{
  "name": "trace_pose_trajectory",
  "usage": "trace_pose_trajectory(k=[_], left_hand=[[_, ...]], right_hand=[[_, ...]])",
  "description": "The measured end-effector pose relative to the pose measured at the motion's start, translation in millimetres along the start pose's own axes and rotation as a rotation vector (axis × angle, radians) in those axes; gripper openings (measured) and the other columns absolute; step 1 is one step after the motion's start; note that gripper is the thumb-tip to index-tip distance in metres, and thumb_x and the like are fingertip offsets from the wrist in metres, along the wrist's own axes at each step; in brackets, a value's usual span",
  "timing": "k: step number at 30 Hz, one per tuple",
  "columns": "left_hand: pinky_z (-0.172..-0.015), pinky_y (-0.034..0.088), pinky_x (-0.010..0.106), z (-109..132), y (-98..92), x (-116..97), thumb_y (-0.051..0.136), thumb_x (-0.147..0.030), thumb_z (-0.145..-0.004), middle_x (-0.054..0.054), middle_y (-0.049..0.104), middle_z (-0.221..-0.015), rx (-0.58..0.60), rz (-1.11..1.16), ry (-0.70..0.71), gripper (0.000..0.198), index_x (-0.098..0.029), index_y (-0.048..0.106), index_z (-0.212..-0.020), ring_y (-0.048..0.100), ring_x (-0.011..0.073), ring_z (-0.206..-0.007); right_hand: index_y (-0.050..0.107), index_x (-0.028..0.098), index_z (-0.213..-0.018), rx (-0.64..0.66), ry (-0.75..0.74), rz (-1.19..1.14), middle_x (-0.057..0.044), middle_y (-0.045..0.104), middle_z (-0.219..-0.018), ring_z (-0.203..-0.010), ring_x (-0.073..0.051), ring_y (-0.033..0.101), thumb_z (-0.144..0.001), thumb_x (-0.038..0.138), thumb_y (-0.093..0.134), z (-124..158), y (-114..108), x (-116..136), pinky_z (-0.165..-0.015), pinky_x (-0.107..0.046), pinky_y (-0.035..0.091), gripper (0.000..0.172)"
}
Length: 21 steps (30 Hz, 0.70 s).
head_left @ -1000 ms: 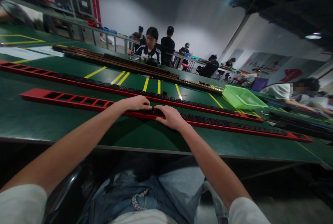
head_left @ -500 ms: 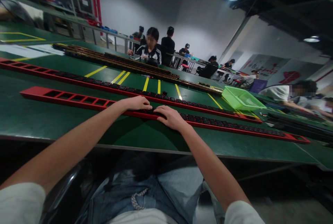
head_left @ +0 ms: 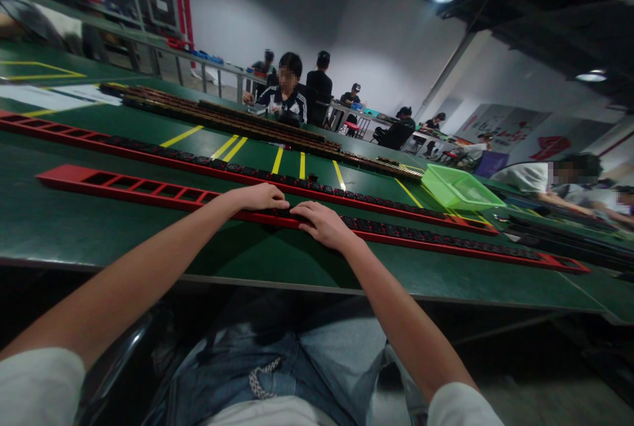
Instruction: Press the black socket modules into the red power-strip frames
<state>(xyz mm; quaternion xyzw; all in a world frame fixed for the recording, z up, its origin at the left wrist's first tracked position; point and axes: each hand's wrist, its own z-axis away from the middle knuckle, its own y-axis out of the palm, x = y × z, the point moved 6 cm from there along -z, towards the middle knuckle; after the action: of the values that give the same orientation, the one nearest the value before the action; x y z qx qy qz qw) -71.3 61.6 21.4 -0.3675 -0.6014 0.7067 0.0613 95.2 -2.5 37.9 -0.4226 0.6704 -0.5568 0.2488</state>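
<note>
A long red strip (head_left: 148,188) lies across the table in front of me, with a row of square openings at its left part. Dark square pieces (head_left: 421,234) fill the openings along its right part. My left hand (head_left: 265,197) rests on the strip's middle, its fingers curled and pressed together; whatever is under the fingertips is hidden. Just to the right, my right hand (head_left: 321,222) lies with fingers stretched onto the dark pieces and the thumb apart, at the strip's near edge. A narrow gap separates both hands.
Behind lies a second red strip (head_left: 238,178) with similar dark pieces. Farther back is a stack of long brownish bars (head_left: 222,119). A green plastic basket (head_left: 458,188) stands to the right. The green table's near edge (head_left: 277,286) runs before my lap. Several people sit at other tables.
Almost nothing differs. Both hands stay at the same spot on the near red strip, with only a very slight shift of the fingers and the view.
</note>
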Motion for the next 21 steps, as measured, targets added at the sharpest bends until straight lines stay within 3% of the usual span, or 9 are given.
trace_pose_trajectory(k=[6,11,21], left_hand=[[-0.066,0.038,0.026,-0.1,-0.1,-1.0,0.047,-0.057,-0.091,0.004,0.070,-0.083,0.003,0.006,0.007,0.047,-0.018,0.072,-0.088,0.060,0.0170,-0.074],[-0.068,0.039,0.025,-0.1,0.4,-0.5,0.046,-0.057,-0.091,0.004,0.071,-0.086,0.009,0.007,-0.002,0.047,-0.018,0.072,-0.091,0.061,0.0172,-0.076],[-0.068,0.038,0.025,-0.2,-0.4,-2.0,0.046,-0.056,-0.091,0.005,0.070,-0.085,0.012,-0.017,0.004,0.046,-0.017,0.071,-0.088,0.061,0.0173,-0.076]], right_hand=[[0.056,0.023,-0.137,-0.016,-0.005,-0.019,-0.010,0.059,-0.135,-0.123,-0.024,0.056,-0.097,0.022,0.059,0.3,0.8,-1.3,-0.105,-0.041,0.046,0.040],[0.052,0.023,-0.139,-0.055,0.060,-0.066,-0.010,0.062,-0.132,-0.121,-0.024,0.058,-0.093,0.022,0.065,1.2,-0.3,-6.0,-0.104,-0.042,0.046,0.048],[0.057,0.020,-0.131,-0.067,0.094,-0.072,-0.009,0.065,-0.128,-0.117,-0.023,0.061,-0.091,0.023,0.068,1.5,-0.9,-8.6,-0.100,-0.037,0.047,0.041]])
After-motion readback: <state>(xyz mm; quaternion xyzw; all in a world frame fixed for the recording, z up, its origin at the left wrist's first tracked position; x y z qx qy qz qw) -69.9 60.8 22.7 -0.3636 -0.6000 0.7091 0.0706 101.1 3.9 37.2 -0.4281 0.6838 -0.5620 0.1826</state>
